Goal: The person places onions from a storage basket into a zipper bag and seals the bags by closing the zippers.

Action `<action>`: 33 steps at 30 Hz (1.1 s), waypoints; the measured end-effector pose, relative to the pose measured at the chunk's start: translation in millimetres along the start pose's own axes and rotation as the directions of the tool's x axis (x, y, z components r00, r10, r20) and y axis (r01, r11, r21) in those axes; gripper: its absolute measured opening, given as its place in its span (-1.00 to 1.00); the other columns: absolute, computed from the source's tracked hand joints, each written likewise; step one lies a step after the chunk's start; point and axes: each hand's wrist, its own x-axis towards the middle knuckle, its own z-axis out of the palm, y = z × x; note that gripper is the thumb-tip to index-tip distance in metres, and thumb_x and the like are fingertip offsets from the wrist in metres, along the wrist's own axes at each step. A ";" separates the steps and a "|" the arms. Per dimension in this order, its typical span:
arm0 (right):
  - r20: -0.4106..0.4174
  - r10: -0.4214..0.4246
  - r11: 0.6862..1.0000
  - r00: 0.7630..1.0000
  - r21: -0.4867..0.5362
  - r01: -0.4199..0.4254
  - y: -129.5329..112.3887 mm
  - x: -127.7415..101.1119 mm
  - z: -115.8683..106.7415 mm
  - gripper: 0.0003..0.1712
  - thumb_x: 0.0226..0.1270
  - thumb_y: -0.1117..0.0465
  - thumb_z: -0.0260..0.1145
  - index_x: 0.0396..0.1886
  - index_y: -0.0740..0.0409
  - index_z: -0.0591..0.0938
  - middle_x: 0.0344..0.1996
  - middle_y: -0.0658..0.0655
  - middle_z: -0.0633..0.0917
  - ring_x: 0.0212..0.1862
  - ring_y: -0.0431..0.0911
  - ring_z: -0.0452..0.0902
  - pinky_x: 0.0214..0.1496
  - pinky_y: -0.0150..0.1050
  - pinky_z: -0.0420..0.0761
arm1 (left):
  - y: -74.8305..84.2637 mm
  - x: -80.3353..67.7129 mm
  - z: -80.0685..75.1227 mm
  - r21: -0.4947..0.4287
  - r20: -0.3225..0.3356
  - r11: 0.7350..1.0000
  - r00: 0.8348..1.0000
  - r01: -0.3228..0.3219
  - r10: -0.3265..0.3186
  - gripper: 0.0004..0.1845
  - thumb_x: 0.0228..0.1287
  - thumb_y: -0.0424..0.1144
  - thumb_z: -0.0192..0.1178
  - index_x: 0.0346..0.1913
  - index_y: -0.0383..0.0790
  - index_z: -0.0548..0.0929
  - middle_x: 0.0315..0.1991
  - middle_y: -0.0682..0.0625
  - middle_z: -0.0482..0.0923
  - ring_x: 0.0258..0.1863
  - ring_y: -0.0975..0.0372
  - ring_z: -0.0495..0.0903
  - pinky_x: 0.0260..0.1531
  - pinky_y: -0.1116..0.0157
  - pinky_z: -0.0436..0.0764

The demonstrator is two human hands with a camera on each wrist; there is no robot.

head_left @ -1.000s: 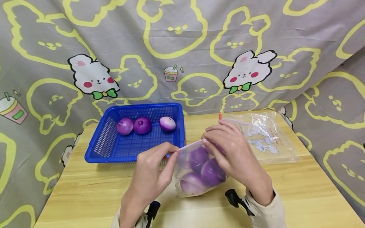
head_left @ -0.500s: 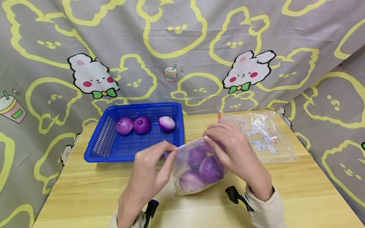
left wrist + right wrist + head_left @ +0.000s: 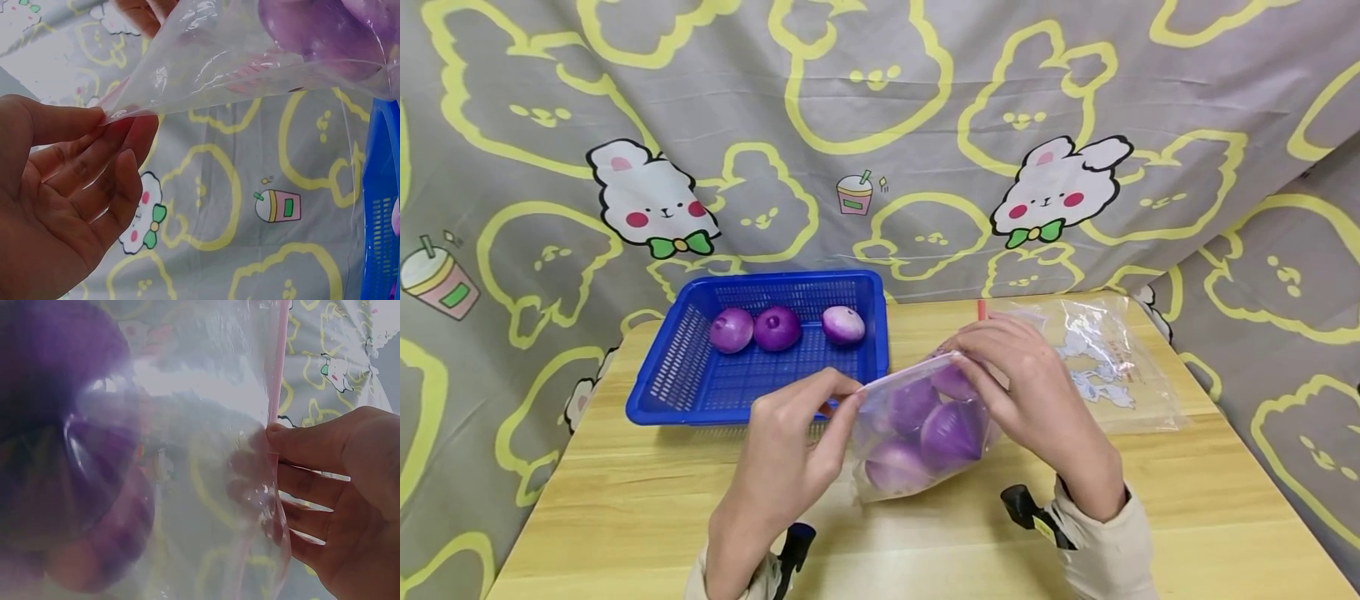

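Over the last second I've lifted the zip bag (image 3: 917,429) of purple onions (image 3: 951,433) slightly and drawn its mouth tauter. My left hand (image 3: 790,454) pinches the left corner of the seal between thumb and fingers; my right hand (image 3: 1030,396) arches over the top, pinching the pink zip strip (image 3: 278,394). The bag stands just before the blue basket (image 3: 700,383).

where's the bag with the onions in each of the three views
Head: the bag sits centre, low on the table, its top edge pinched between the left hand and right hand.
Left wrist: it fills the top, corner pinched at left.
Right wrist: it covers the left and middle.
Shared landmark: the pink zip strip along the top edge.
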 end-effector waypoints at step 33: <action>-0.029 0.075 0.996 0.997 -0.041 -0.076 19.8 -3.9 0.5 -0.87 0.24 0.35 0.44 -0.20 0.21 0.75 -0.24 0.07 0.77 0.03 0.01 0.62 0.31 -0.04 0.43 | -3.0 -1.1 -5.3 0.023 0.027 0.998 0.998 0.063 -0.064 -0.91 0.29 -0.43 0.26 -0.33 -0.18 0.67 -0.44 0.09 0.67 -0.48 0.38 0.58 -0.42 0.50 0.60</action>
